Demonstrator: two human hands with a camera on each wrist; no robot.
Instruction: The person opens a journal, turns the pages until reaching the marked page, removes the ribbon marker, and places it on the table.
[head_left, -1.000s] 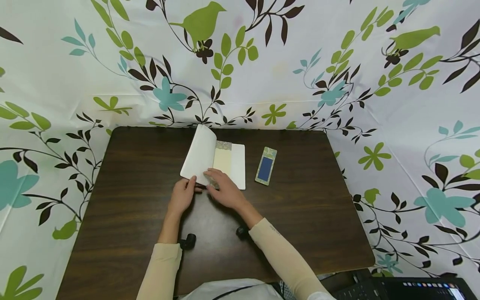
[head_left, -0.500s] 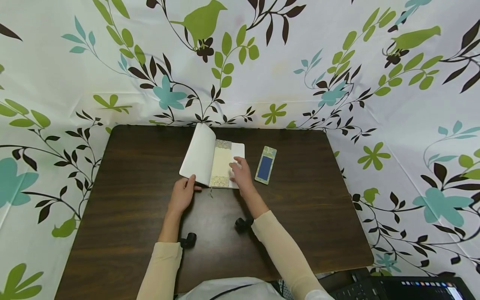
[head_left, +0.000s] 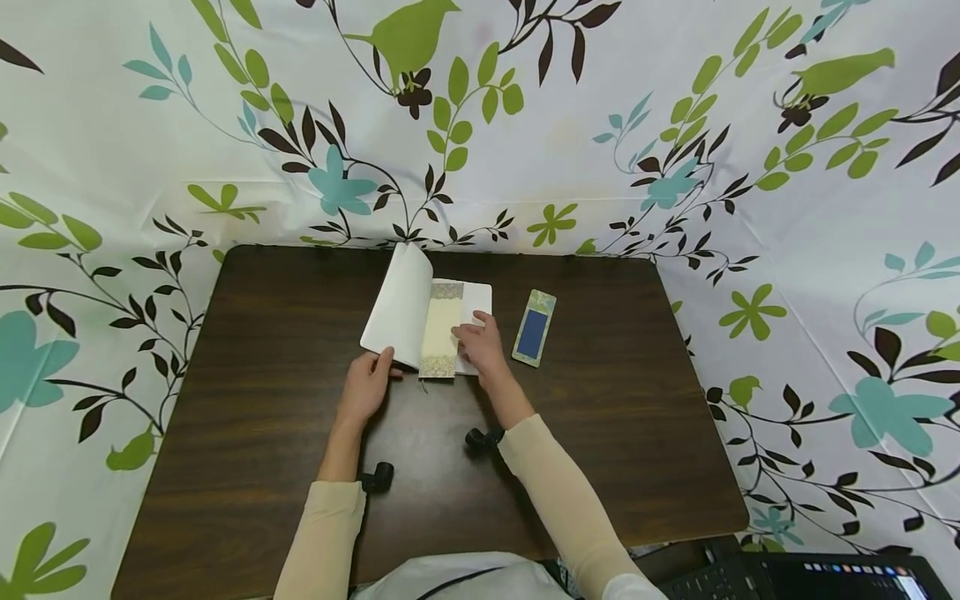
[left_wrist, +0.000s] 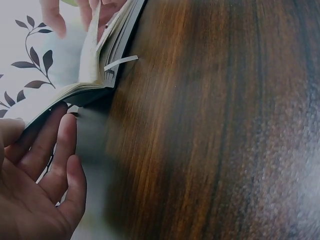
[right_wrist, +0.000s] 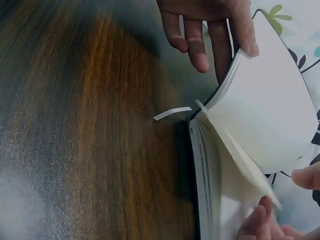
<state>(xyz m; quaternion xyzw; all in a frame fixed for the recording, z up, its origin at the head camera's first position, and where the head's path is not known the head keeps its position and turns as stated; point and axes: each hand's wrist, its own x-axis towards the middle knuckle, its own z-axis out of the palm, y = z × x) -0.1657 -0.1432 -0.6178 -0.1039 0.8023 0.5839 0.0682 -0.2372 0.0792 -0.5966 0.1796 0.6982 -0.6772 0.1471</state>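
Observation:
An open notebook (head_left: 397,312) lies on the table, its left side raised. My left hand (head_left: 365,387) holds that side by the near corner; the left wrist view has the thumb on the page and fingers under the dark cover (left_wrist: 55,102). On the right page lies a long cream paper slip (head_left: 441,333) with patterned ends. My right hand (head_left: 483,346) pinches the slip's right edge, which tilts up in the right wrist view; one fingertip (right_wrist: 306,176) stands apart from it. The exact finger contact is partly hidden. A thin ribbon (right_wrist: 172,113) sticks out from the spine.
A green patterned card with a blue middle (head_left: 533,329) lies right of the notebook on the dark wooden table (head_left: 615,433). Behind the table hangs a leaf-and-bird patterned cloth (head_left: 540,142). A laptop (head_left: 825,577) stands at the lower right.
My right hand has moved from near the notebook's spine to the slip's right edge. The slip has shifted toward me, its near end now past the notebook's edge. My left hand stays put.

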